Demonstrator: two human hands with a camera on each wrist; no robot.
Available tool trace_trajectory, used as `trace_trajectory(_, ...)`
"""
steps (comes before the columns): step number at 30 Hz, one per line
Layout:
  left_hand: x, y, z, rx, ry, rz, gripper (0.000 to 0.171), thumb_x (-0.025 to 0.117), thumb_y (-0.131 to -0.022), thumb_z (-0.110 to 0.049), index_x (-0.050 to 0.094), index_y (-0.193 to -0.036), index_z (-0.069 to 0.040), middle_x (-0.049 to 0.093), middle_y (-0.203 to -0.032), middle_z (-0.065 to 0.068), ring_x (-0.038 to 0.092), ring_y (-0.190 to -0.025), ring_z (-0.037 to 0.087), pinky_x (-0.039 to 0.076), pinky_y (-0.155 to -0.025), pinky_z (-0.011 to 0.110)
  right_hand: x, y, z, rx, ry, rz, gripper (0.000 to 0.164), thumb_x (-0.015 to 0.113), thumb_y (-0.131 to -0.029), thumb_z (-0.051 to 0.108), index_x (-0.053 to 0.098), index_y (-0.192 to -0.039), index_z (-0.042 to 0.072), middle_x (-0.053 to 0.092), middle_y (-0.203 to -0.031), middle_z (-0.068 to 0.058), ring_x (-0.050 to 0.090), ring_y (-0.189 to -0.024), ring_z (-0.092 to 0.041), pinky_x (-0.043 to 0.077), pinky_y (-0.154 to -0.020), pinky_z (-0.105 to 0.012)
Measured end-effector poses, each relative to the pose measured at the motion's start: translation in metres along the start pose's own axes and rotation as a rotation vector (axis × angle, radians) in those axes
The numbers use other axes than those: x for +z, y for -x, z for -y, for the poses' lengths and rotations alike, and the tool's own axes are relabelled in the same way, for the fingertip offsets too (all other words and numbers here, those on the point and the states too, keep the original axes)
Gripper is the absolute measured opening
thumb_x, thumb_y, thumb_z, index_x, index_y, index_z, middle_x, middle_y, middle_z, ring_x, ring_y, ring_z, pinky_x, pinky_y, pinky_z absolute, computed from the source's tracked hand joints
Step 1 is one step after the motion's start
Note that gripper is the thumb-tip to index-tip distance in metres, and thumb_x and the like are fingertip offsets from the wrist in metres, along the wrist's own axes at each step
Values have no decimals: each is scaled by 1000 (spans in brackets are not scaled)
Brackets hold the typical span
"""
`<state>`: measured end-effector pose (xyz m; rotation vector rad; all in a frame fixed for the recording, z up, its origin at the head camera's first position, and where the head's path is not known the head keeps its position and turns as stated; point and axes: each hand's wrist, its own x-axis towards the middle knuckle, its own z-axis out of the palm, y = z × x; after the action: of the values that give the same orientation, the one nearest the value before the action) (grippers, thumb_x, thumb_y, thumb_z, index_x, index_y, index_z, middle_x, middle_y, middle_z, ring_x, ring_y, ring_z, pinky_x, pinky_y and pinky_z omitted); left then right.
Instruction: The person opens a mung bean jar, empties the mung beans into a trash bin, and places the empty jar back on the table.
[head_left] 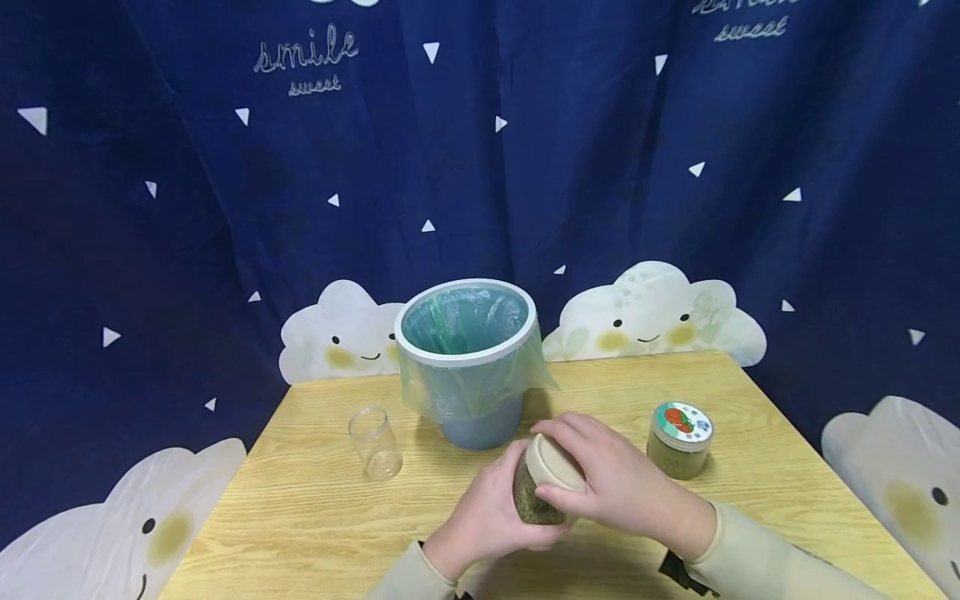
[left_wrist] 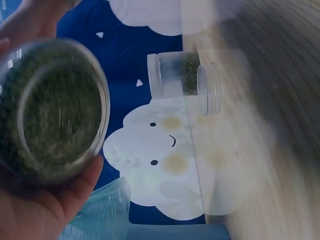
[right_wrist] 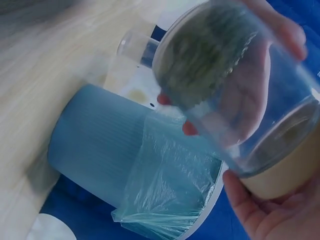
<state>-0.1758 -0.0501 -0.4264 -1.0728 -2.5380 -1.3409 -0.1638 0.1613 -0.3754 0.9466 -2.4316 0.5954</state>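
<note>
A clear jar [head_left: 531, 500] partly filled with small green beans is held tilted over the table, its beige lid [head_left: 551, 460] on top. My left hand [head_left: 483, 518] grips the jar's body from the side; its fingers curl around the glass near the base in the left wrist view. From above, my right hand [head_left: 618, 479] grasps the lid, with thumb and fingers on opposite sides of its rim. In the right wrist view the beans [right_wrist: 205, 60] have gathered at the jar's bottom end, and the part near the lid [right_wrist: 285, 172] holds none.
Behind the hands stands a blue bin [head_left: 480, 429] lined with a thin green bag. A clear cup [head_left: 377, 446] is on the left of the wooden table [head_left: 300, 525]. To the right sits another jar [head_left: 677, 458] with a tomato picture on its lid.
</note>
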Motion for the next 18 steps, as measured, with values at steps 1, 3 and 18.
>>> trace_trajectory(1, -1, 1, 0, -4, 19, 13, 89, 90, -76, -43, 42, -148, -24, 62, -133, -9, 61, -116, 6, 53, -99, 29, 0, 1, -1, -18, 1, -2, 58, 78, -86, 49, 62, -131, 17, 63, -115, 9, 58, -96, -4, 54, -81, -31)
trace_trajectory(3, -1, 2, 1, -11, 54, 42, 89, 90, -76, -42, 41, -149, -26, 60, -135, -10, 60, -120, 6, 51, -104, 30, 1, 1, -2, -58, -7, -3, 58, 79, -84, 47, 62, -132, 18, 63, -118, 9, 59, -101, -6, 55, -84, -32)
trace_trajectory(18, -7, 8, 13, 79, 229, 236, 88, 88, -79, -26, 38, -151, -23, 62, -130, -6, 60, -116, 4, 49, -106, 29, -1, 1, -16, -355, -151, 80, 69, 80, -83, 49, 54, -142, 23, 57, -130, 12, 57, -113, -6, 53, -90, -27)
